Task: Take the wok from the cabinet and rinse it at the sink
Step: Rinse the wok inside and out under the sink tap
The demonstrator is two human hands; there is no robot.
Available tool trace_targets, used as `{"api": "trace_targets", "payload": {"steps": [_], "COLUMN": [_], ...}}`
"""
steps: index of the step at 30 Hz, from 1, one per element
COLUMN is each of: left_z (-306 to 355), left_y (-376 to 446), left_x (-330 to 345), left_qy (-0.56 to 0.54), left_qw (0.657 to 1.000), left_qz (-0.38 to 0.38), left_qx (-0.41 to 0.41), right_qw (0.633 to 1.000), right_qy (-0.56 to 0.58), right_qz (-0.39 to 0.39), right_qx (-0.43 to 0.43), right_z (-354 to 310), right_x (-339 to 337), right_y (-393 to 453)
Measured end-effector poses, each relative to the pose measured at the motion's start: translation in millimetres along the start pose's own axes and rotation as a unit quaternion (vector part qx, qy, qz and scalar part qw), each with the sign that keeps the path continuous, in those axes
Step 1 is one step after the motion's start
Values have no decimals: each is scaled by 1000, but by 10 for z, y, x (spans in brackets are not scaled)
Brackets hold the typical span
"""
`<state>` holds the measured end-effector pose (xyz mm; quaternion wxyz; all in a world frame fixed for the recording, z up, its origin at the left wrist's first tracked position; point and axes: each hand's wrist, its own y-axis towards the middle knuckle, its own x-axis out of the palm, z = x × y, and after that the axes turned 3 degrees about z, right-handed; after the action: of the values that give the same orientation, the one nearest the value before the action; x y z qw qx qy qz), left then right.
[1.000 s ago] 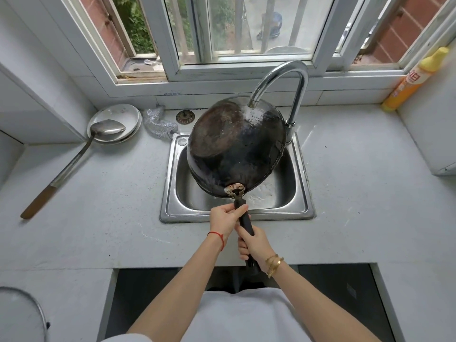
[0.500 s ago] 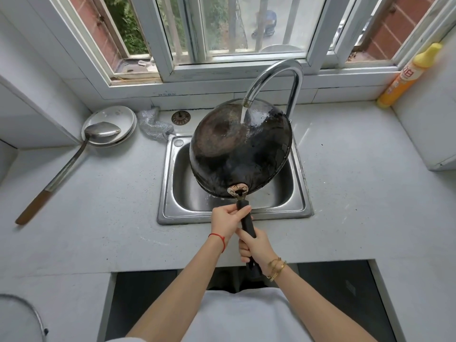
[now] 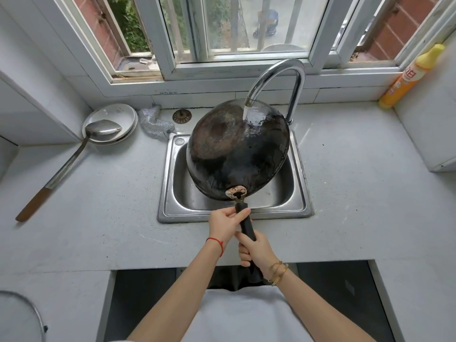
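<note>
A round, blackened metal wok [image 3: 237,151] is held upside down and tilted over the square stainless-steel sink [image 3: 302,191], its scorched brown-black underside turned up toward the camera; a stream of water [image 3: 246,112] from the curved chrome faucet [image 3: 278,80] lands on the wok's upper edge at about 1 o'clock and leaves that side wet and glossy; the wok's long black handle [image 3: 247,230] runs out at 6 o'clock toward the person, past the near rim of the sink; the left hand [image 3: 225,224], a red string on its wrist, is clamped on the upper part of the handle just below the metal rivet plate; the right hand [image 3: 256,250], with gold bangles on its wrist, is wrapped tight around the handle lower down, just beside the left; on the pale grey speckled desk [image 3: 357,193], at 10 o'clock from the sink, a white round plate [image 3: 118,114] carries the bowl of a long steel ladle with a brown wooden grip [image 3: 66,166], whose shaft slants down toward 8 o'clock; a crumpled silvery scouring pad [image 3: 154,123] lies between the plate and the sink's far left corner, and a round metal drain strainer [image 3: 182,116] sits just beside it at 11 o'clock; a yellow-and-orange squeeze bottle [image 3: 409,77] leans in the far corner at 2 o'clock, well apart from the sink.
</note>
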<state>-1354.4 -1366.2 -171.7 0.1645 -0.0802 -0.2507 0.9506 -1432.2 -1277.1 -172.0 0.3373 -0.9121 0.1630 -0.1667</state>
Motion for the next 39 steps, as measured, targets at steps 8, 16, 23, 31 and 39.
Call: {"api": "trace_targets", "payload": {"steps": [8,16,23,31,39], "left_z": [41,180,201,105,60], "left_y": [24,109,120,48,-53], "left_x": [-14,-76,-139,-136,-27], "left_qy": [-10,-7,-32,-24,-24], "left_qw": [1000,1000,999,999,1000], "left_qz": [1,16,23,22,13], "left_qx": [-5,7,5,2,-10], "right_qw": [1000,1000,1000,1000,1000], "right_qy": [-5,-7,-13,-6,1], "right_qz": [8,1,-12,-21,-8], "right_qx": [-3,-10,-19,-8,5], "right_z": [-43,-181,-241,-175,-118], "right_x": [35,113,171,127,40], "right_y": [27,112,104,3,-123]}}
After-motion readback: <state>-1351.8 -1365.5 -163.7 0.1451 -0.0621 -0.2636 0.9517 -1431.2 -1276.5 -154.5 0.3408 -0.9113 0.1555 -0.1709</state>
